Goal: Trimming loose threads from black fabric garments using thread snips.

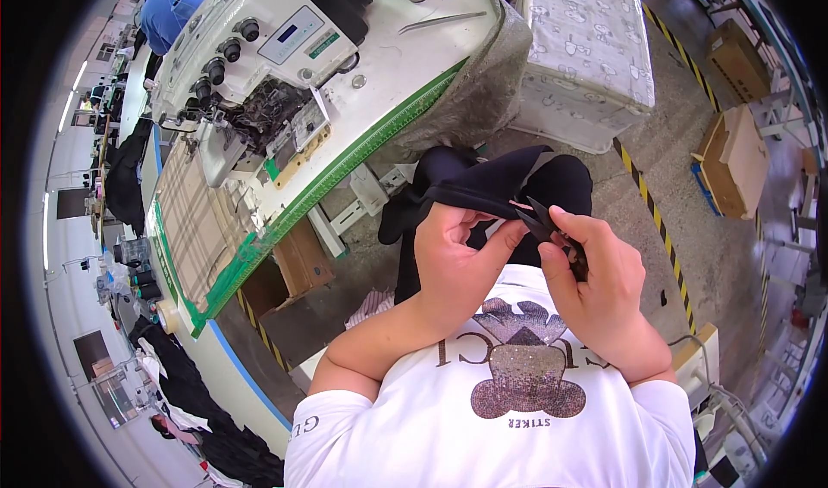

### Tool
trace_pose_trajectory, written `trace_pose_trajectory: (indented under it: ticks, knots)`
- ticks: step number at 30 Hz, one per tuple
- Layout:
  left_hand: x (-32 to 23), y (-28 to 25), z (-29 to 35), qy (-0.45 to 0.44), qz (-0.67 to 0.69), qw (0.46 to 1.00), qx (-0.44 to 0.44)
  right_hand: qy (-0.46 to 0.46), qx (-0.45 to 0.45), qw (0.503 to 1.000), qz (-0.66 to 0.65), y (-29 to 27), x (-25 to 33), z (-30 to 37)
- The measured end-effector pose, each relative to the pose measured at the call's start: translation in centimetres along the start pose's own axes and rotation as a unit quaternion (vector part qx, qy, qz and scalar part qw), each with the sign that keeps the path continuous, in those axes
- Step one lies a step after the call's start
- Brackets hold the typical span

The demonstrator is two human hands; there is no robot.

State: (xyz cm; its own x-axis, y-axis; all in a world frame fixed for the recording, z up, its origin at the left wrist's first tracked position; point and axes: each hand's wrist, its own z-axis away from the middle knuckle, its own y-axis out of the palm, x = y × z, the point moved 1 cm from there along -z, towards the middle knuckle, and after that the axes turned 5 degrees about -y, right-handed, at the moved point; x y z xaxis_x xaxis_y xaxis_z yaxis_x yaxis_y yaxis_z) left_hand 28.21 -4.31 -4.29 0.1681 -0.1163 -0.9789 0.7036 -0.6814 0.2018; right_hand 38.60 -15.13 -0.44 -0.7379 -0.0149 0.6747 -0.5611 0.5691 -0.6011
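Observation:
My left hand (455,259) pinches the edge of a piece of black fabric (487,180) between thumb and fingers, just above my lap. Part of the cloth hangs over my dark-clad legs, and black on black makes its outline hard to follow. In my right hand (601,285) is a pair of black thread snips (540,219), fingers wrapped round the handles. The blades point up and left, close to the left thumb and the fabric edge. Whether they touch the cloth or a thread, I cannot tell.
A white overlock sewing machine (267,53) stands on the table ahead left, with tweezers (442,22) near the far edge. A green measuring tape (371,139) runs along the table's near edge. Right of it stands a box with a patterned cover (586,48). Cardboard boxes (731,162) lie further right.

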Motion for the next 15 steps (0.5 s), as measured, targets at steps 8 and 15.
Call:
trace_pose_trajectory:
  ticks: [8,15]
  knots:
    - [0.25,0.04,-0.08,0.011,-0.007,1.0,-0.015,-0.001,-0.005,1.0,-0.001,0.31,-0.08,0.01]
    - [0.22,0.16,-0.1,0.021,-0.005,0.999,-0.026,-0.015,-0.023,1.0,0.009,0.62,-0.2,-0.07]
